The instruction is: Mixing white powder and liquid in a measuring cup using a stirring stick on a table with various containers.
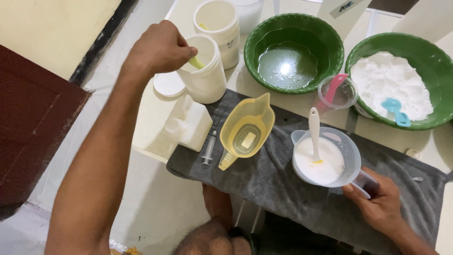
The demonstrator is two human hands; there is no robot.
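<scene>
My left hand (160, 49) reaches over a white plastic jar (204, 71) and pinches a yellow-green spoon handle (196, 62) that dips into it. My right hand (377, 200) grips the handle of a clear measuring jug (325, 158) filled with white liquid, where a white spoon (314, 130) stands. The jug rests on a grey towel (283, 189). A yellow measuring jug (246, 130) with a little liquid sits between my hands, beside a syringe (208, 148).
A second white jar (218, 26) stands behind the first, whose lid (167, 85) lies beside it. A white bottle (188, 123) lies nearby. A green bowl (292, 52) holds liquid, another green bowl (401, 80) holds white powder and a blue scoop (395, 111). A clear cup (337, 92) holds a pink scoop.
</scene>
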